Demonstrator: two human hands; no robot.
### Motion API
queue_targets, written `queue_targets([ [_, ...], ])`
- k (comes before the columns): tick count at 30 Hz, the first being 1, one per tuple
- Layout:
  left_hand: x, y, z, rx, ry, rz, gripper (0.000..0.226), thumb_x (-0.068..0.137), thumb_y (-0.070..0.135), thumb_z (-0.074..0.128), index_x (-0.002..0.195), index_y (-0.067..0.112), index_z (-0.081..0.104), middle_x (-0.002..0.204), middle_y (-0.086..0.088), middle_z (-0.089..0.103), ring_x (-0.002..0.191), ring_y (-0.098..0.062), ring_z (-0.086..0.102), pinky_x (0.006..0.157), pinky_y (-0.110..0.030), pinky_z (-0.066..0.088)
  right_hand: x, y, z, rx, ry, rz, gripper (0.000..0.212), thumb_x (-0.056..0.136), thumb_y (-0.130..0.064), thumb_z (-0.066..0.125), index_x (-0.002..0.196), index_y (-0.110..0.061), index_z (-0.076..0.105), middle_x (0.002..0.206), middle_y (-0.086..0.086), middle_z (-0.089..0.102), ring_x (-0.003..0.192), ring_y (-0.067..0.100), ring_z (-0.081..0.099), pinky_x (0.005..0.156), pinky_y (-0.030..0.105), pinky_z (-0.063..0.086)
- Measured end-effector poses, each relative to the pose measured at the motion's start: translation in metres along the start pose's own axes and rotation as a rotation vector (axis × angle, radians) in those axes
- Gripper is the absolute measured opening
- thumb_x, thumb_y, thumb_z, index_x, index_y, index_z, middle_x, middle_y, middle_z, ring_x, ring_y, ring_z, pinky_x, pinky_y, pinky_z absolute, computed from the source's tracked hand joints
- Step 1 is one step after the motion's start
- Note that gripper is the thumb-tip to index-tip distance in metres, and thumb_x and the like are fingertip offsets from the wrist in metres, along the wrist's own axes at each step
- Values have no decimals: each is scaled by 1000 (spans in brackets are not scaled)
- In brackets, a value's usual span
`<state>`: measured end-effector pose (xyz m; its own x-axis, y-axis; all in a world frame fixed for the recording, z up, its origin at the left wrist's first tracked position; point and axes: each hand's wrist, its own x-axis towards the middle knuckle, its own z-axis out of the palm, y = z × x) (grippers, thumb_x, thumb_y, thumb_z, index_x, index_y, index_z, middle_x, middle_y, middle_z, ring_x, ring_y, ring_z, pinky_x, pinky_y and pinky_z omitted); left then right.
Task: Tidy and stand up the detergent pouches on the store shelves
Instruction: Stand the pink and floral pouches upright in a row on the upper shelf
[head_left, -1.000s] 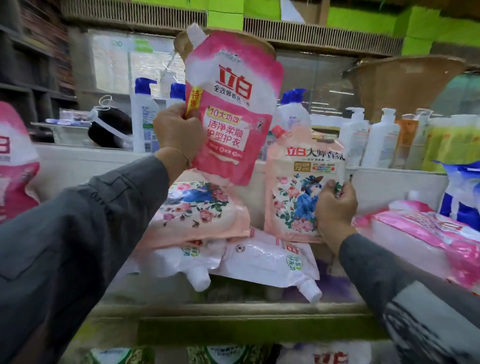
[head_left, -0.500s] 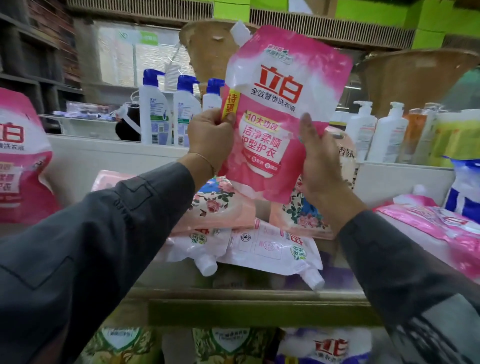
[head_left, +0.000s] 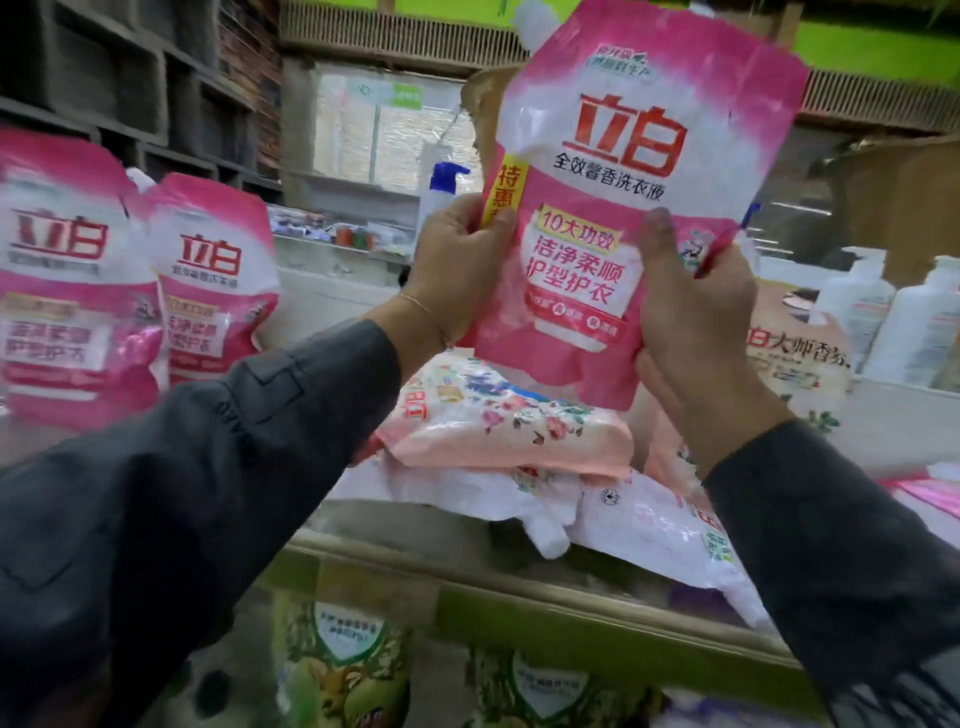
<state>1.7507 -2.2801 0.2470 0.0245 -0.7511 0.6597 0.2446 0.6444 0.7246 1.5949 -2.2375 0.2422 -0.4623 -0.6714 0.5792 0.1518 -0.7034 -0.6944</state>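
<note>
Both raised hands, left hand (head_left: 457, 270) and right hand (head_left: 696, 312), grip the pink pouch (head_left: 623, 171) upright.

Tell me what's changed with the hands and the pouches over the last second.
The right hand let go of the floral pouch standing on the shelf and came up to take the right side of the pink pouch, joining the left hand, which kept its grip. The pouch was carried to the right. The pouches lying flat stayed where they were.
</note>
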Motion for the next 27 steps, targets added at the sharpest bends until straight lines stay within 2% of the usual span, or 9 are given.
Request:
queue_targets([
  [5, 8, 19, -73, 109, 52, 88, 22, 102, 20, 47, 87, 10, 60, 75, -1, 69, 63, -10, 70, 57, -26, 56, -12, 25, 74, -6, -7, 54, 31, 93, -29, 71, 110, -6, 59, 107, 15, 74, 83, 26, 78, 71, 47, 64],
  [10, 24, 13, -155, 441, 249, 223, 33, 100, 31, 49, 79, 9, 62, 76, -11, 67, 66, -6, 62, 62, -34, 56, -26, 63, 151, -37, -82, 161, 38, 92, -43, 66, 112, -12, 58, 104, 11, 75, 82, 27, 78, 73, 49, 64],
  [12, 27, 6, -182, 564, 332, 242, 34, 99, 32, 48, 75, 11, 59, 68, -4, 59, 63, -8, 54, 60, -35, 47, -27, 79, 177, -46, -114, 261, 45, 94, -44, 62, 122, -10, 54, 104, 14, 74, 76, 29, 78, 70, 50, 64],
  [14, 25, -3, -207, 675, 388, 238, 33, 100, 30, 47, 76, 11, 58, 62, 1, 51, 59, -14, 46, 55, -33, 34, -30, 93, 201, -81, -162, 434, 46, 100, -40, 55, 131, -7, 49, 100, 16, 75, 63, 27, 76, 58, 43, 63],
  [16, 19, -15, -228, 752, 423, 252, 33, 101, 28, 46, 74, 12, 55, 58, 4, 46, 56, -14, 41, 53, -33, 25, -36, 107, 217, -133, -207, 562, 43, 103, -41, 49, 123, -4, 54, 96, 16, 76, 66, 29, 76, 63, 46, 64],
  [18, 17, -26, -239, 768, 413, 266, 33, 101, 29, 47, 73, 13, 54, 59, 1, 47, 55, -16, 42, 50, -31, 28, -41, 121, 223, -144, -206, 628, 44, 103, -42, 48, 120, -2, 57, 104, 18, 77, 85, 36, 77, 80, 58, 61],
  [20, 17, -37, -239, 807, 366, 284, 32, 101, 28, 47, 72, 15, 52, 60, 2, 47, 55, -16, 42, 49, -28, 27, -42, 136, 219, -136, -188, 662, 44, 103, -41, 48, 114, 0, 58, 109, 20, 75, 95, 38, 74, 87, 60, 58],
  [24, 15, -68, -221, 772, 260, 252, 29, 100, 22, 48, 72, 14, 49, 61, 7, 44, 54, -5, 38, 48, -23, 25, -44, 155, 197, -222, -80, 632, 33, 103, -33, 51, 95, -4, 62, 94, 18, 76, 90, 36, 74, 86, 57, 59],
  [27, 22, -89, -216, 662, 270, 98, 27, 101, 25, 45, 78, 12, 53, 67, -1, 52, 59, -18, 47, 53, -28, 35, -41, 165, 182, -327, -65, 603, 33, 103, -37, 51, 100, -6, 62, 100, 19, 76, 83, 34, 76, 75, 55, 62],
])
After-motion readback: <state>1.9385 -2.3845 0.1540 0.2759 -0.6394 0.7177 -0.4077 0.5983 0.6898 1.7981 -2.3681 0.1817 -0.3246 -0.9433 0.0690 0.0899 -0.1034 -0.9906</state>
